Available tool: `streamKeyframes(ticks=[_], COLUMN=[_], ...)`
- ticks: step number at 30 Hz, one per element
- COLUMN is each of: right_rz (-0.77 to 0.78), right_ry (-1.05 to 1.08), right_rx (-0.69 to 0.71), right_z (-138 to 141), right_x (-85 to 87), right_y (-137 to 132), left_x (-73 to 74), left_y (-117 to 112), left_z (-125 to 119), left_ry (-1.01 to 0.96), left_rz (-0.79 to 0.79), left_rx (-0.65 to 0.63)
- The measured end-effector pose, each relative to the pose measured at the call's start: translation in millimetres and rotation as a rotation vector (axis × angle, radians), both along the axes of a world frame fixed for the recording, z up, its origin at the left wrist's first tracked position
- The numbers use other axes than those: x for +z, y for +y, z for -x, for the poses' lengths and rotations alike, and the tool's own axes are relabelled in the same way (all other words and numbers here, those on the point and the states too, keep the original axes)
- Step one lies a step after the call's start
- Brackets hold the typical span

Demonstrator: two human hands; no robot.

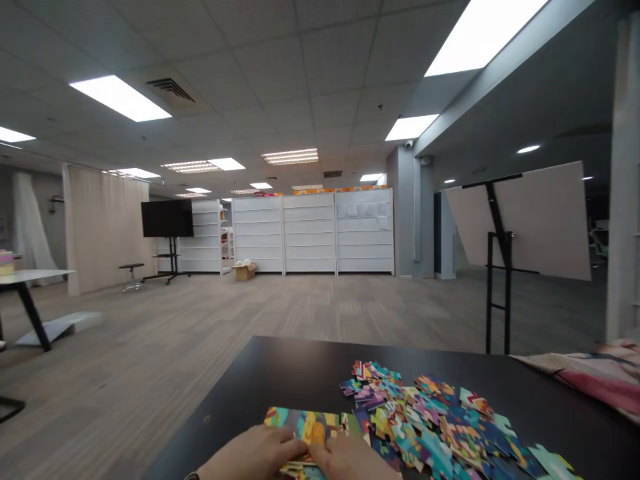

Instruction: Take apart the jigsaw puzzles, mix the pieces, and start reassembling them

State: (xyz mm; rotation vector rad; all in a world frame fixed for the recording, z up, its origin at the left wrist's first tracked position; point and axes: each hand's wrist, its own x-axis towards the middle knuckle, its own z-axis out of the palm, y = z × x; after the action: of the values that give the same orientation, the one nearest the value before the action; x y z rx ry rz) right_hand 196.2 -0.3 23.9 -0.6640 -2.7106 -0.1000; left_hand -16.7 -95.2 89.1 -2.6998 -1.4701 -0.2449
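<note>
Under both hands (255, 450) (353, 459) lies a puzzle section (294, 419), far edge running left-right.

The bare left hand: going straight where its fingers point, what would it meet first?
The left hand would probably meet the bare right hand first, just ahead; the exact depth is unclear.

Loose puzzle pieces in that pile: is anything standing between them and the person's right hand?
Nothing visible is. The loose puzzle pieces lie on the black table, to the right of the right hand, the nearest ones close beside it.
</note>
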Motion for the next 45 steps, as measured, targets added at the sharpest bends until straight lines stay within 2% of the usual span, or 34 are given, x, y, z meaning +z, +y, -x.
streamKeyframes(ticks=[2, 5, 7, 9, 14, 16, 20, 25, 29, 33, 37, 41, 45], right_rz=[-0.049, -0.051, -0.061, -0.069, -0.156, -0.106, 0.005, -0.007, 0.047, 0.251, 0.384, 0.488, 0.601], right_ry=[-0.051, -0.055, -0.046, -0.031, 0.019, 0.051, 0.048, 0.025, 0.042, 0.091, 0.145, 0.201, 0.225], right_rx=[0.007, 0.01, -0.017, -0.018, -0.007, -0.052, -0.137, -0.16, -0.184, -0.142, -0.126, -0.04, -0.05], right_z=[-0.2, -6.5, -7.5, -2.7, 11.4, 7.7, -7.7, -6.9, 1.7, 1.9, -4.2, -8.7, -5.7], right_x=[5.8, 33.7, 42.6, 29.9, -45.6, -55.2, -37.6, -28.0, -16.6, 5.2, 13.5, 13.7, 18.4], right_y=[-4.7, -8.2, -4.2, 5.4, 33.8, 36.9, 36.6, 41.3, 40.9, 38.3, 38.7, 39.9, 36.9], left_x=[3.0, 11.1, 10.8, 1.8, -37.1, -43.7, -37.3, -32.4, -38.6, -48.9, -59.2, -63.9, -68.3], left_y=[-0.6, 3.3, 9.5, 17.7, 34.8, 35.4, 32.4, 39.0, 45.0, 49.5, 55.6, 64.5, 80.3], left_z=[-1.5, -0.3, 2.8, 8.5, 28.6, 33.0, 29.5, 19.1, 17.8, 26.4, 38.1, 40.9, 31.8], left_ry=[0.019, -0.002, -0.028, -0.046, -0.058, -0.084, -0.152, -0.173, -0.199, -0.194, -0.242, -0.312, -0.215], left_rz=[0.05, 0.047, 0.01, 0.005, 0.161, 0.164, 0.06, 0.063, 0.005, -0.116, -0.209, -0.176, -0.128], left_rx=[-0.014, 0.021, 0.067, 0.094, 0.091, 0.097, 0.085, 0.132, 0.133, 0.138, 0.121, 0.079, 0.137])
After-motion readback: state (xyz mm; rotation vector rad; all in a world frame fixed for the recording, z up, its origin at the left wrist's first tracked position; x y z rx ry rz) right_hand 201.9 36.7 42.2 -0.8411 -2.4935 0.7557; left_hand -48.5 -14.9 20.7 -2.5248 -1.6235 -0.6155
